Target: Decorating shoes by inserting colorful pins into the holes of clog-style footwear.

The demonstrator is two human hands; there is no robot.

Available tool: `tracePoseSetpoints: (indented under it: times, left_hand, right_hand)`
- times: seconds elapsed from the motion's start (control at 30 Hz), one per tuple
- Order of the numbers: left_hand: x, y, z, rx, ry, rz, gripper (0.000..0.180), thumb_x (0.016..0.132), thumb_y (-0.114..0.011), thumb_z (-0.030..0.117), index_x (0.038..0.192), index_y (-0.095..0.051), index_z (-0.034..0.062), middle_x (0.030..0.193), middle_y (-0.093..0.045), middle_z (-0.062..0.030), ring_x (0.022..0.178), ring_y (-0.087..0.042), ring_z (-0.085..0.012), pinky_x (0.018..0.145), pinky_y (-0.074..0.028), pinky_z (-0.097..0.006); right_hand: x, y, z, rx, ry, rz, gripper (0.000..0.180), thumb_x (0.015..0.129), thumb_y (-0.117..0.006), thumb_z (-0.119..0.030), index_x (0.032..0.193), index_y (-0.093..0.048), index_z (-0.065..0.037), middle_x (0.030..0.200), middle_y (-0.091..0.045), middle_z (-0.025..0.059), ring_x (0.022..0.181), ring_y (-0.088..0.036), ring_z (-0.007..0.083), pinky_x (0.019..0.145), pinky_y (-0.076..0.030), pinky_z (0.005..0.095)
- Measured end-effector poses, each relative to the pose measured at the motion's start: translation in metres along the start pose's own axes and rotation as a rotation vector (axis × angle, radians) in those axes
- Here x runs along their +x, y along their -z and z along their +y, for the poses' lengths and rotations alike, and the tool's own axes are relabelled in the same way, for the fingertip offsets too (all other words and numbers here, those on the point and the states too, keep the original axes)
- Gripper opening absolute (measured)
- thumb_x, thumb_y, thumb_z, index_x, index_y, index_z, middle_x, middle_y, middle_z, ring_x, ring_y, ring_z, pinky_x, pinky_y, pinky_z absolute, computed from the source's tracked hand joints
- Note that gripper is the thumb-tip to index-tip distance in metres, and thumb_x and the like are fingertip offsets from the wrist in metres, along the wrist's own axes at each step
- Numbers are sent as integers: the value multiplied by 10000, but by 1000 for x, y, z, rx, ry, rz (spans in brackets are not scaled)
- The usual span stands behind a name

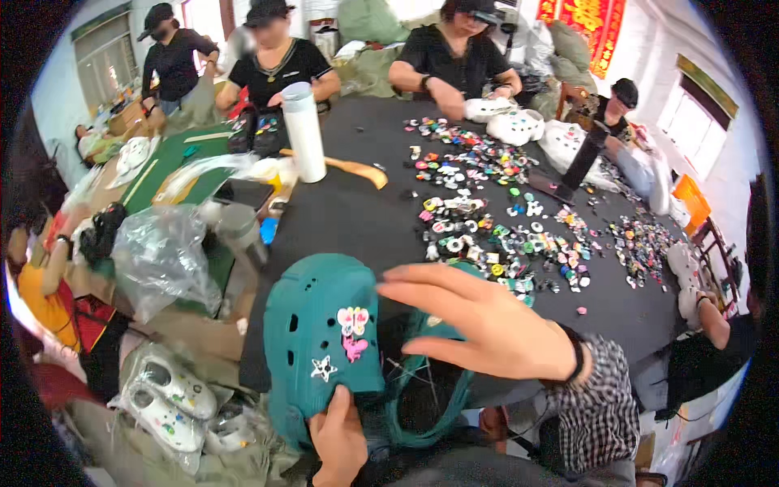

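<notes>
A red banner (586, 24) with yellow characters is hung on the far wall, upper right. A clear plastic bag (162, 256) is crumpled at the left of the worktop (357, 211), which is covered in black; a green mat (174, 162) is laid further left. A tall white cylindrical bottle (304, 130) is stood upright near the middle, and small coloured shoe charms (487, 219) are scattered over the right half. White clogs (166, 402) are bagged in clear plastic at lower left. A teal clog (324, 345) bearing a white star, pink and butterfly charms is gripped at its near edge by the left hand (341, 438), fingers closed on it. The right hand (487, 325) is held open, fingers spread flat, just beside the clog's right side. Other people are seated round the far edge.
</notes>
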State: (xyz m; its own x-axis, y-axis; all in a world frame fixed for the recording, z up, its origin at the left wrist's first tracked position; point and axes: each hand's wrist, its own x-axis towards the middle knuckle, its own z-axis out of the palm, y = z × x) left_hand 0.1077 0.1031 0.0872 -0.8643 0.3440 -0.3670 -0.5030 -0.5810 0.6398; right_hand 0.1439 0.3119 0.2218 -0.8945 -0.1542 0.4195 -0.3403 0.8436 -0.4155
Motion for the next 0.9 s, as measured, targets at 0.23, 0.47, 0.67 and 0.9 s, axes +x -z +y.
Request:
tracePoseSetpoints:
  times: [0.23, 0.47, 0.67, 0.9]
  left_hand:
    - [3, -4, 12, -18, -136, -74, 318, 948, -532, 60, 1258, -507, -9, 1180, -595, -82, 1042, -570, -192, 934, -430, -352]
    - [-1, -8, 18, -51, -134, -189, 404, 970, -487, 107, 1346, -422, -25, 1297, -540, -122, 1185, -519, -260, 1040, -369, -410]
    - [-3, -15, 14, -40, -18, -176, 411, 959, -499, 103, 1342, -426, -29, 1326, -526, -129, 1208, -511, -263, 1054, -362, -421]
    - [-3, -3, 13, -11, 27, -199, 385, 952, -505, 102, 1310, -462, -31, 1293, -550, -122, 1179, -533, -257, 1044, -373, -419]
  right_hand:
    - [-83, -40, -33, 89, -86, 100, 233, 773, -761, -115, 985, -683, -58, 953, -677, 85, 829, -668, 236, 702, -548, 334]
    - [-93, -79, -54, -159, -270, 162, 565, 711, -789, -263, 1219, -609, -92, 1190, -583, 103, 1062, -574, 281, 832, -454, 393]
    - [-84, -90, -66, -353, -324, 27, 588, 758, -703, -361, 1287, -580, -135, 1160, -583, 78, 1138, -519, 229, 890, -373, 409]
    - [-85, -104, -51, -122, -140, 169, 433, 738, -735, -173, 1159, -654, -110, 1024, -609, 39, 998, -593, 214, 849, -395, 366]
